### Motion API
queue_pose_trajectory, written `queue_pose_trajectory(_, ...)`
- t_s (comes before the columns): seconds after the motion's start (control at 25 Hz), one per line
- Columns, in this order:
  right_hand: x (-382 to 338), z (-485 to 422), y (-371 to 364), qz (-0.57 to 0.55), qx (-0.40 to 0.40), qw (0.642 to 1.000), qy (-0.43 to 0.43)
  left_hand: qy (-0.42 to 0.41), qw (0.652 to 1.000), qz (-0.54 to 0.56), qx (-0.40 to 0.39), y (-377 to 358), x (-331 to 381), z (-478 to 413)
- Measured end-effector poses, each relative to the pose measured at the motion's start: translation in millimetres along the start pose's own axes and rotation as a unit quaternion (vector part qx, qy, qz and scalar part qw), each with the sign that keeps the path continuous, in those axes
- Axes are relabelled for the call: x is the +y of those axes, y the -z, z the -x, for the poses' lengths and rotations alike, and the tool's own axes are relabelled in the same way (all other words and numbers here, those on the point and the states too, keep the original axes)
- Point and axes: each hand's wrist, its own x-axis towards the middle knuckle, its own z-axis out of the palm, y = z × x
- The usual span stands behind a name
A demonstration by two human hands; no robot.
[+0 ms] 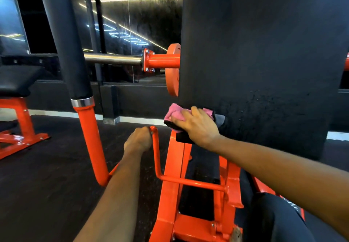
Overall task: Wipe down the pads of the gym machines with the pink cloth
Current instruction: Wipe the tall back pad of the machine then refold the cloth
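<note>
A tall black pad (264, 56) of an orange gym machine fills the right half of the view. My right hand (196, 126) presses the pink cloth (175, 114) against the pad's lower left edge, fingers spread over it, with a black layer showing beneath the cloth. My left hand (138, 139) grips the top of a thin orange handle rod (156, 153) on the machine's frame, left of the pad.
A black padded arm on an orange post (88, 134) stands to the left. A chrome bar with an orange weight plate (172, 71) juts out behind the pad. Another bench with a black pad (17, 83) sits at far left. Dark rubber floor below.
</note>
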Motion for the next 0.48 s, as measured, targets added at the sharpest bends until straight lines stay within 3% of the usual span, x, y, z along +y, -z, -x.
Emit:
queue_pose_trajectory(0.12,32.4,-24.9,17.1,-0.005,0.018,1.000,-0.015,0.010,1.000,-0.011,0.010,-3.0,2.0,-0.3)
queue_pose_trajectory(0.32,100.0,-44.9,51.2,0.014,0.117,0.966,-0.232,0.004,0.999,-0.027,0.025,-7.7,-1.3,-2.8)
queue_pose_trajectory(0.4,83.8,-27.8,37.5,0.004,0.126,0.966,-0.226,0.007,0.999,-0.026,0.024,-9.0,-1.5,-5.0)
queue_pose_trajectory(0.48,48.5,1.1,13.7,-0.018,0.095,0.983,-0.156,0.011,0.999,-0.034,0.017,-7.9,-0.6,-4.8)
